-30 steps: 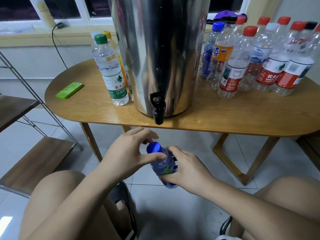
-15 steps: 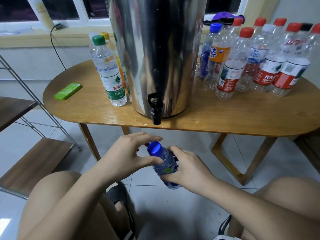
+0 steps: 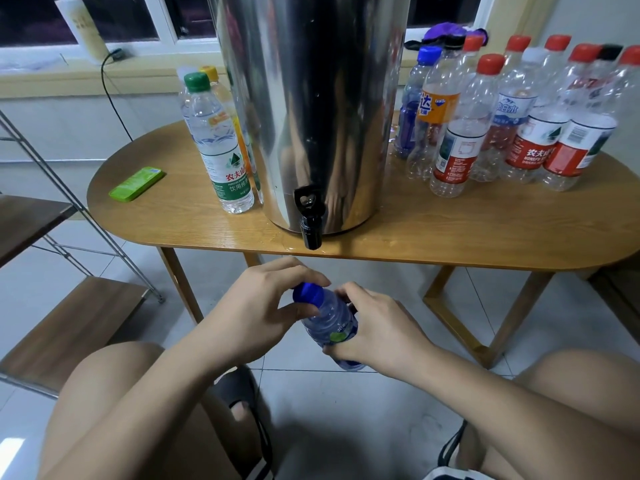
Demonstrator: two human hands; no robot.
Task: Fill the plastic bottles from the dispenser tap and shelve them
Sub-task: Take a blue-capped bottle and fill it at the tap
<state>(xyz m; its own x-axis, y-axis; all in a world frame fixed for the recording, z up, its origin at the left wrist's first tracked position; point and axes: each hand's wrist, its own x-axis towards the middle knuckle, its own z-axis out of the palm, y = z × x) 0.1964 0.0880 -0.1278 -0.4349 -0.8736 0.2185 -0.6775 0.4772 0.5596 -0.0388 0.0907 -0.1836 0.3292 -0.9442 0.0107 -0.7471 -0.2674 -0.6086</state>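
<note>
A small clear bottle (image 3: 330, 325) with a blue cap (image 3: 307, 293) is held tilted below the table edge. My left hand (image 3: 258, 310) pinches the blue cap between thumb and fingers. My right hand (image 3: 375, 332) grips the bottle's body from the right. Just above them the black tap (image 3: 310, 221) sticks out from the steel dispenser (image 3: 311, 109) on the wooden table (image 3: 450, 233). A green-capped bottle (image 3: 218, 147) stands left of the dispenser. Several red-capped bottles (image 3: 460, 129) stand to its right.
A green flat pack (image 3: 136, 184) lies on the table's left end. A metal-framed rack with wooden shelves (image 3: 65, 327) stands at the left. A little water glistens on the table under the tap. My knees frame the tiled floor below.
My left-hand fingers have closed further over the blue cap and turned on it. The bottle stays in my right hand at nearly the same place.
</note>
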